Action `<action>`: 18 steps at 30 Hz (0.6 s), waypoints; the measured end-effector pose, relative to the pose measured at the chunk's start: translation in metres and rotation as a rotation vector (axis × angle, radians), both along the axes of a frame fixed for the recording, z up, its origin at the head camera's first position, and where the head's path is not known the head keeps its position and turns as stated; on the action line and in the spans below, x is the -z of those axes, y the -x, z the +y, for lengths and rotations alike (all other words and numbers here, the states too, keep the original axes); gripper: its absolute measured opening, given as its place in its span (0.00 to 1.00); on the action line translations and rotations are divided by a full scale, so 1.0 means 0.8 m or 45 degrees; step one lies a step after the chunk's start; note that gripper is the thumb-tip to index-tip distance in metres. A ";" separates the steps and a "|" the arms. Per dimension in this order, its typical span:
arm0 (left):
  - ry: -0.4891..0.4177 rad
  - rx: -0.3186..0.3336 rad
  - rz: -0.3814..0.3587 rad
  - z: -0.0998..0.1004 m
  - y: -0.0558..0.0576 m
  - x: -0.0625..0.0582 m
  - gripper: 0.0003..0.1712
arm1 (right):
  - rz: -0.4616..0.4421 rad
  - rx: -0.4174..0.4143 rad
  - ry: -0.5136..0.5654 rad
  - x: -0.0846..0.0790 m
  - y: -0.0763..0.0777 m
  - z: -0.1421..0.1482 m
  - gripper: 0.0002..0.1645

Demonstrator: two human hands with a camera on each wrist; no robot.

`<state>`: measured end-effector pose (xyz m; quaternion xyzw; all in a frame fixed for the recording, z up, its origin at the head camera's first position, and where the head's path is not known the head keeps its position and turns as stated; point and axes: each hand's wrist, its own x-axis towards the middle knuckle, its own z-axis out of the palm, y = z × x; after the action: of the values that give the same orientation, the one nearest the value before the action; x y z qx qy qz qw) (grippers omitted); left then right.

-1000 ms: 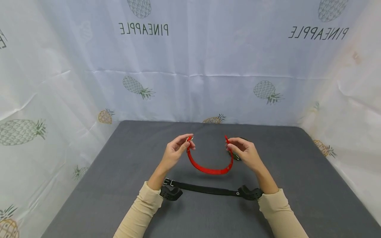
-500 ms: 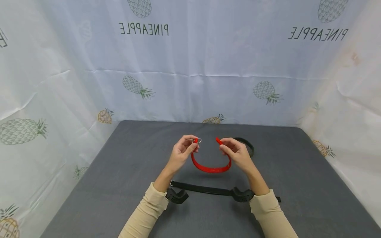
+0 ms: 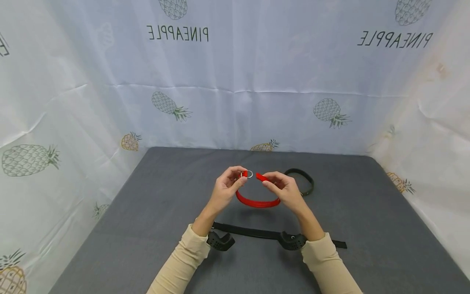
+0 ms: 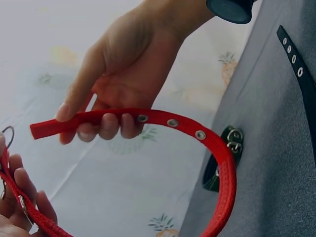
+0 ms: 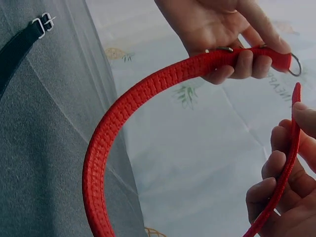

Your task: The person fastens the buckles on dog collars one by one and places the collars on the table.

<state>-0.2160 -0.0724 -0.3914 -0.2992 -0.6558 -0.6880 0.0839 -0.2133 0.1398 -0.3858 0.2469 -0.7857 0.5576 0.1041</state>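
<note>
A red dog collar [image 3: 258, 203] hangs in a U between my two hands, above the grey table. My left hand [image 3: 225, 188] pinches its buckle end, where a metal buckle frame [image 5: 296, 65] sticks out past the thumb. My right hand [image 3: 288, 192] pinches the strap's free tip between thumb and fingers, pointing it toward the buckle with a small gap between. Metal eyelets [image 4: 172, 122] line the strap behind the right hand's fingers. In the right wrist view, the padded inner side of the collar curves down and around.
A black collar [image 3: 253, 232] lies stretched out on the table [image 3: 147, 245] below the hands, partly covered by the right forearm. Behind the right hand stands a dark green collar [image 3: 311, 183] closed in a loop. Pineapple-print curtains [image 3: 235, 61] surround the table.
Both hands have drawn closer together, the right moving left and the left slightly right, bringing the strap tip near the buckle. The dark green collar has come into fuller view.
</note>
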 end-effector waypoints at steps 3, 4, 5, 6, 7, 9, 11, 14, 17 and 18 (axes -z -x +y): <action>0.012 -0.002 0.004 0.001 0.002 0.002 0.22 | -0.006 -0.019 0.004 0.001 0.001 -0.005 0.12; 0.018 -0.002 0.005 0.001 0.002 0.002 0.22 | -0.009 -0.026 0.007 0.001 0.001 -0.006 0.12; 0.023 -0.002 0.009 0.002 0.003 0.002 0.22 | -0.013 -0.030 0.012 0.000 0.001 -0.007 0.12; 0.024 0.000 0.010 0.002 0.003 0.002 0.22 | -0.024 -0.034 0.019 -0.001 0.000 -0.008 0.12; 0.026 0.000 0.014 0.002 0.003 0.003 0.22 | -0.031 -0.035 0.024 -0.002 0.000 -0.009 0.12; 0.028 0.002 0.021 0.003 0.004 0.003 0.20 | -0.038 -0.032 0.030 -0.003 0.000 -0.010 0.12; 0.030 0.002 0.020 0.004 0.005 0.002 0.18 | -0.042 -0.030 0.035 -0.004 0.000 -0.012 0.12; 0.032 0.007 0.015 0.005 0.006 0.003 0.17 | -0.038 -0.029 0.040 -0.004 0.001 -0.014 0.12; 0.043 0.014 0.004 0.005 0.006 0.004 0.17 | -0.046 -0.034 0.053 -0.003 0.002 -0.015 0.12; 0.047 0.015 0.000 0.005 0.006 0.005 0.17 | -0.048 -0.035 0.057 -0.002 0.002 -0.016 0.12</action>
<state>-0.2211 -0.0680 -0.3954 -0.3045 -0.6666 -0.6763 0.0741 -0.2146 0.1270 -0.3841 0.2446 -0.7713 0.5810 0.0872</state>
